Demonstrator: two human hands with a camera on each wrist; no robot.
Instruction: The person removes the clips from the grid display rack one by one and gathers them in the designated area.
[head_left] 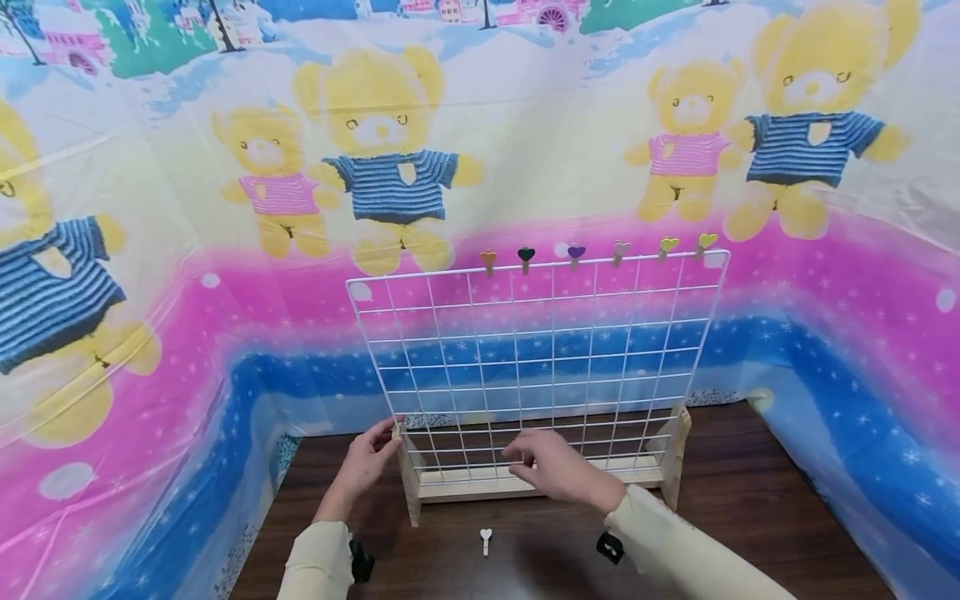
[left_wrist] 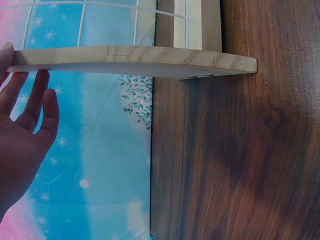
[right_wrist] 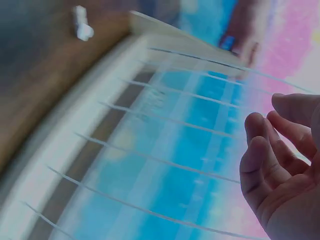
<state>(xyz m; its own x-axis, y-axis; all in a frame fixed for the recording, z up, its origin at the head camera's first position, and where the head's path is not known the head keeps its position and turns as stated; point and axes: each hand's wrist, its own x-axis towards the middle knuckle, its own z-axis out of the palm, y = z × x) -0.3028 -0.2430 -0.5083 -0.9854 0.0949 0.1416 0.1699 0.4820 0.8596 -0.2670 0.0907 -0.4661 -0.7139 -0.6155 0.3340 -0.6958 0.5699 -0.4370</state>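
Observation:
A white wire grid [head_left: 536, 350] stands upright in a wooden stand [head_left: 678, 458] on the table. At the stand's left side post my left hand [head_left: 367, 458] pinches the wood near its top, thumb on one face and fingertips on the other, as the left wrist view shows on the side post [left_wrist: 135, 59]. My right hand [head_left: 558, 471] hovers in front of the grid's lower part, its fingers loosely bent and holding nothing. A small white heart-topped clothespin [head_left: 486, 542] lies on the table before the stand, also visible in the blurred right wrist view.
Several heart-topped clothespins line the grid's top wire, among them an orange one [head_left: 489, 261], a dark green one [head_left: 527, 257] and a purple one [head_left: 576, 253]. A bear-print cloth [head_left: 555, 125] hangs behind and around the dark wooden table [head_left: 757, 500].

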